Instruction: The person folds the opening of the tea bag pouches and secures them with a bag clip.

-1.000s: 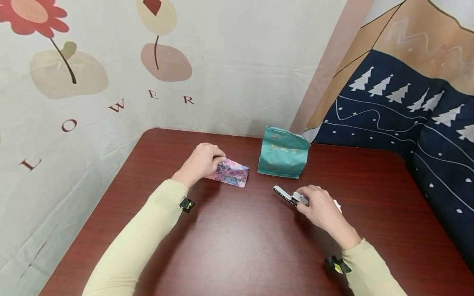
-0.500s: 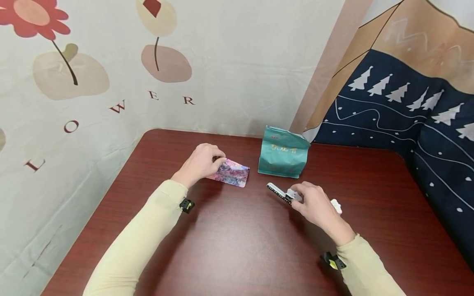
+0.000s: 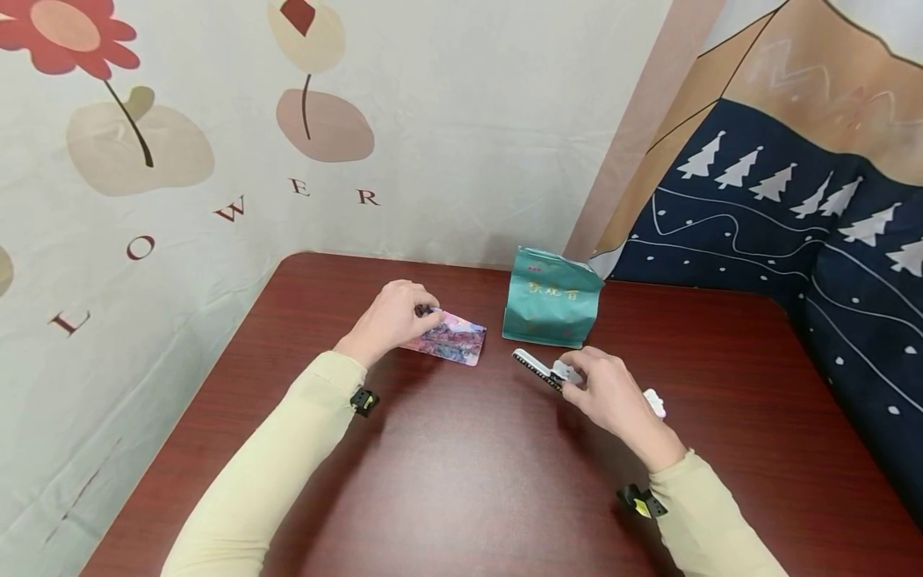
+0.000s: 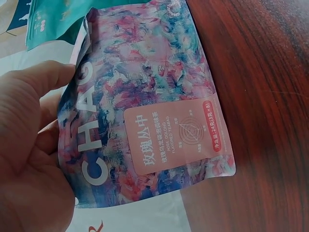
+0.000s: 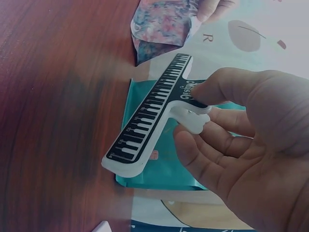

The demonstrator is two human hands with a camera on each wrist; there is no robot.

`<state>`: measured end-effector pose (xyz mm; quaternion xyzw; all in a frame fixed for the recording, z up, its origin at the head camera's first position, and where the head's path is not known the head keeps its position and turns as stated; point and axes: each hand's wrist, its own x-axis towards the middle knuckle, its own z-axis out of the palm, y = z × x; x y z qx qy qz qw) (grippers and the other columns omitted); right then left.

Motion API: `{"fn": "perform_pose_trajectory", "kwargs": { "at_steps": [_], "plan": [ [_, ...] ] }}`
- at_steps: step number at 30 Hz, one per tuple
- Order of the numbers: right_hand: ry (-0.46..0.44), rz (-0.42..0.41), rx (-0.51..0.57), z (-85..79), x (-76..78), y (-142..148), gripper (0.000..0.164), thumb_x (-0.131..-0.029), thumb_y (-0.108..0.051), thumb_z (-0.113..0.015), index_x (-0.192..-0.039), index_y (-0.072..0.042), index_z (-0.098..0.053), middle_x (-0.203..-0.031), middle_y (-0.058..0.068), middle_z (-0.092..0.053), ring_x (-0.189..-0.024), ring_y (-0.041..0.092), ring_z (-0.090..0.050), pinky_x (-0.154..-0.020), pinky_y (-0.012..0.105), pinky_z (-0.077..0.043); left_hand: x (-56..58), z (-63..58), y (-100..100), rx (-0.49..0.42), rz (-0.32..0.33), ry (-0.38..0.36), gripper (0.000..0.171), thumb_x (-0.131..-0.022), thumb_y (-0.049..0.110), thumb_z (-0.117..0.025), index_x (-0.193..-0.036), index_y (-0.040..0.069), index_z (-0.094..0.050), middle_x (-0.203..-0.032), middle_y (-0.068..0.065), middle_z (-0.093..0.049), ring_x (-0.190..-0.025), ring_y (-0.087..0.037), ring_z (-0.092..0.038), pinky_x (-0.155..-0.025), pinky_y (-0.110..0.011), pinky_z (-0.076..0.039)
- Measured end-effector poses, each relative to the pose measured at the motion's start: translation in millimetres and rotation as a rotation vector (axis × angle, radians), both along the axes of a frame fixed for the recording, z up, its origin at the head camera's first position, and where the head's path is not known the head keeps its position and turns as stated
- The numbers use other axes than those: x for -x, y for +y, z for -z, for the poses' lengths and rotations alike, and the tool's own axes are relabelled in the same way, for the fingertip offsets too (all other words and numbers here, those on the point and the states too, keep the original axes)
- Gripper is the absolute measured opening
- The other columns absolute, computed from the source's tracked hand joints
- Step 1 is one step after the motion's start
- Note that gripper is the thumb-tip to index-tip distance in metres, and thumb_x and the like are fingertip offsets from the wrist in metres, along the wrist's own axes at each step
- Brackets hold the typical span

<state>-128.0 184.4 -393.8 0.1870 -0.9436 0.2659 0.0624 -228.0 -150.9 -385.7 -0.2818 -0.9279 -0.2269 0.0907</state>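
Observation:
My left hand (image 3: 389,316) pinches the top edge of a pink and blue rose oolong teabag pouch (image 4: 111,72), with the thumb on the near side in the left wrist view. From above, the pouch (image 3: 453,340) shows its lower part close over the table. The right hand (image 3: 611,391) holds a white page clip (image 5: 149,108) with a piano-key pattern on its long jaw. Its thumb presses the handle marked "Music" and the fingers lie under the other handle. In the head view the clip (image 3: 534,367) points toward the pouch.
A teal bag with gold characters (image 3: 554,298) stands upright at the back of the dark red table (image 3: 433,481). A small white object (image 3: 654,402) lies partly hidden behind the right hand. A printed cloth (image 3: 469,120) hangs behind the table.
My right hand has moved left and slightly toward the back with the clip, uncovering more of the small white object. The left hand and the pouch have stayed nearly still.

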Motion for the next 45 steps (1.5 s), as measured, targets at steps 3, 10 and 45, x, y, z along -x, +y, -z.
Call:
{"fn": "perform_pose_trajectory", "kwargs": {
  "at_steps": [3, 10, 45],
  "plan": [
    [0.019, -0.002, 0.005, 1.8, 2.5, -1, 0.024, -0.080, 0.002, -0.072, -0.103, -0.003, -0.075, -0.090, 0.006, -0.066, -0.073, 0.018, -0.058, -0.063, 0.032, -0.049, -0.1, 0.7, 0, 0.016, 0.006, 0.017, 0.021, -0.090, 0.027, -0.079, -0.093, 0.006, -0.082, -0.088, -0.007, -0.075, -0.087, -0.028, -0.066, -0.094, -0.045, -0.049],
    [0.062, -0.014, 0.007, 3.8, 6.5, -5, 0.025, -0.081, 0.001, -0.071, -0.105, -0.004, -0.075, -0.090, 0.006, -0.067, -0.073, 0.019, -0.060, -0.061, 0.033, -0.050, 0.6, 1.4, 1, 0.045, 0.016, 0.047, 0.029, -0.086, 0.034, -0.085, -0.092, 0.006, -0.082, -0.087, -0.007, -0.076, -0.086, -0.026, -0.068, -0.095, -0.044, -0.049],
    [0.093, -0.082, -0.030, 9.8, 30.5, -22, 0.030, -0.089, 0.002, -0.073, -0.118, 0.003, -0.070, -0.101, 0.014, -0.068, -0.089, 0.027, -0.065, -0.077, 0.044, -0.058, 2.0, 3.8, 5, 0.030, -0.015, 0.063, 0.020, -0.083, 0.026, -0.088, -0.088, 0.007, -0.082, -0.081, -0.005, -0.075, -0.079, -0.027, -0.066, -0.088, -0.045, -0.050]
  ]
}}
